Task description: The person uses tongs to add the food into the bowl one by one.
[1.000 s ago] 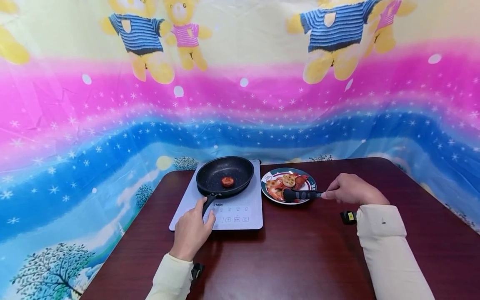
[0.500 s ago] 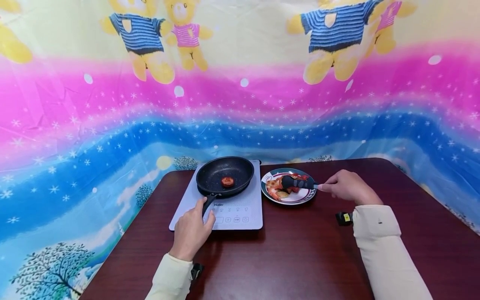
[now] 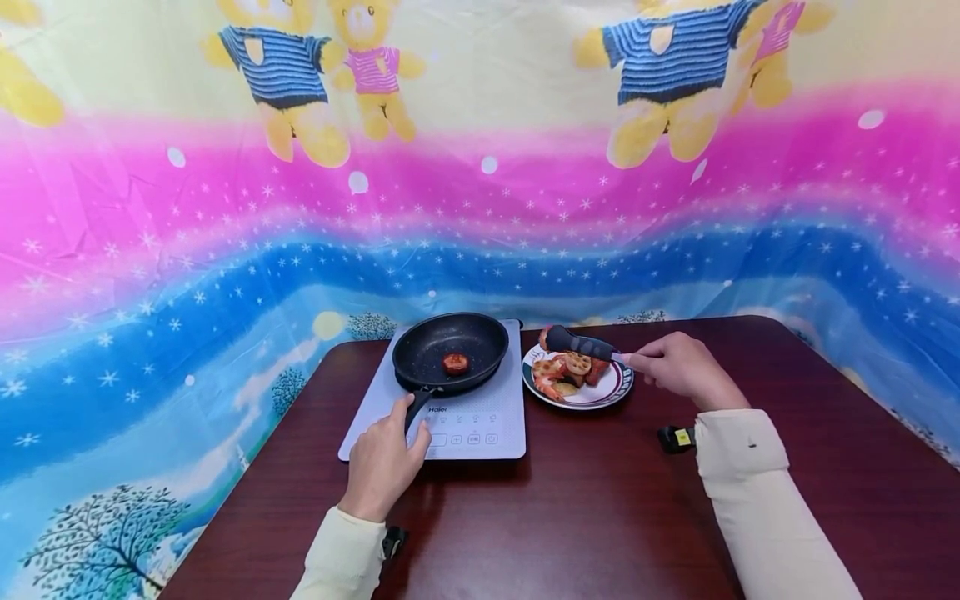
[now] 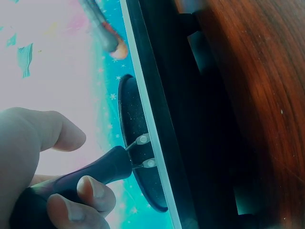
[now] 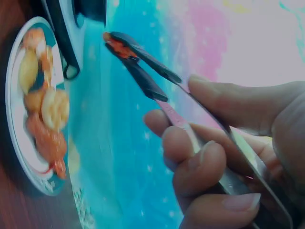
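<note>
Pan and tongs are the two things held, over a dark table (image 3: 600, 521). On its left stands the cooker (image 3: 508, 425), pale and flat, which bears the pan (image 3: 429, 346). The pan's handle (image 4: 106, 164) points to the near side, presumably so that the left hand (image 3: 385, 462) reaches it easily. That hand grasps the handle with curled fingers, one digit standing off it, probably to steady the pan.

Just right of the cooker sits the plate (image 3: 619, 390), perhaps kept close so food has a short way to go. It is white with a green and red rim and bears orange-red pieces and a pale lotus slice (image 3: 578, 363).

The right hand (image 3: 684, 368) pinches the tongs (image 3: 587, 344), thumb on one arm and fingers on the other, likely to keep the tips pressed together. Arms are silvery, tips black, aimed left above the plate's far-left edge.

Between the tips is a small piece (image 5: 121, 49), glossy orange-red, of a kind I cannot tell. A red round (image 3: 455, 363), apparently tomato, lies flat in the speckled black pan.
</note>
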`<move>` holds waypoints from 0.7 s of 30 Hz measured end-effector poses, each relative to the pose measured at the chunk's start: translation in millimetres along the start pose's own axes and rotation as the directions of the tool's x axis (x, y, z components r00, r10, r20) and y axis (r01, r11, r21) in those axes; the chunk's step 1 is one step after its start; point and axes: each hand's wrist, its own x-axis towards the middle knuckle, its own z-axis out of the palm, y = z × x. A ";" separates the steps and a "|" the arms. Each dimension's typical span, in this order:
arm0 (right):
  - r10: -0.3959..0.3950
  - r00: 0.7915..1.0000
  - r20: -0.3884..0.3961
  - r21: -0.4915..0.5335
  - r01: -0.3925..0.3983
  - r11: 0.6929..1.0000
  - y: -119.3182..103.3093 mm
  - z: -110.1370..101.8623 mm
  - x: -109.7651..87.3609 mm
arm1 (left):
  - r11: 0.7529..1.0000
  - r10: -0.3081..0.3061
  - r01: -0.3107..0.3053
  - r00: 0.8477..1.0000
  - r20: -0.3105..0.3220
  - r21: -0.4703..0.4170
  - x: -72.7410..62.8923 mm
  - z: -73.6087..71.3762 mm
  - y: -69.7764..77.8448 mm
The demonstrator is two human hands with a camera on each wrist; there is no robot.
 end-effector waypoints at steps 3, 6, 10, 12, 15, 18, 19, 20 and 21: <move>-0.026 0.999 -0.035 0.020 0.027 0.999 -13.1 9.6 1.8 | 1.000 0.001 -0.001 1.000 -0.001 0.000 0.0 0.3 0.1; -0.054 0.998 -0.041 0.024 0.055 0.998 -27.8 23.7 4.1 | 1.000 0.002 -0.001 1.000 -0.004 0.003 0.0 0.5 0.1; -0.082 0.996 -0.036 0.017 0.082 0.996 -44.6 44.1 7.1 | 1.000 0.007 -0.007 1.000 -0.013 0.008 0.0 0.6 -0.6; -0.095 0.994 -0.045 -0.004 0.095 0.995 -49.6 52.3 7.8 | 1.000 0.018 -0.018 1.000 -0.024 0.012 0.2 0.6 -0.7; -0.102 0.994 -0.049 -0.025 0.100 0.995 -53.1 60.7 9.1 | 0.999 0.036 -0.035 0.998 -0.045 0.022 0.3 0.9 -1.1; -0.104 0.993 -0.056 -0.035 0.102 0.994 -54.3 63.5 9.0 | 0.999 0.041 -0.040 0.998 -0.051 0.024 0.3 0.7 -1.4; -0.103 0.993 -0.051 -0.033 0.101 0.994 -54.3 63.6 9.0 | 0.999 0.040 -0.039 0.998 -0.050 0.023 0.2 0.8 -1.5; -0.104 0.994 -0.044 -0.034 0.103 0.994 -54.2 63.5 9.0 | 0.999 0.039 -0.038 0.998 -0.050 0.023 0.1 0.7 -1.5; -0.105 0.994 -0.036 -0.034 0.104 0.994 -54.3 63.2 8.8 | 0.999 0.037 -0.036 0.998 -0.048 0.021 0.0 0.8 -1.6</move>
